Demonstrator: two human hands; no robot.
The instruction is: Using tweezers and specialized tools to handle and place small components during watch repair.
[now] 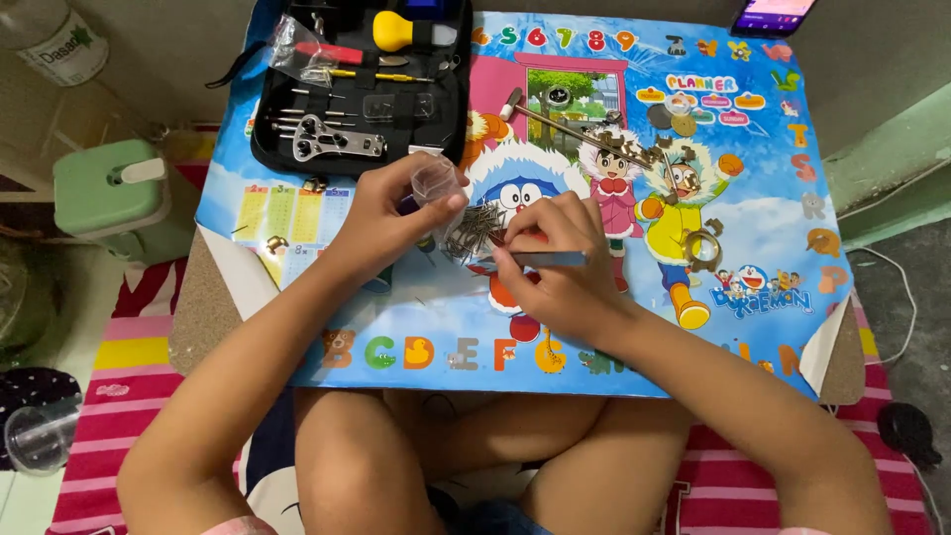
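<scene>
Our right hand [560, 263] pinches metal tweezers [545, 260] — tips hidden; our left hand [391, 213] grips a clear plastic box [436, 181] above thin pins [471, 230].

Top left corner: clear plastic bottle [54, 40] with a white wrap-round label printed in green and red. Top right, just past the table mat's edge: dark phone [775, 14], its lit screen pink and purple, only partly in view. Inside the open black tool case [362, 84]: small clear plastic bag [297, 50], crumpled, lying over a red-handled tool near the case's upper left.
</scene>
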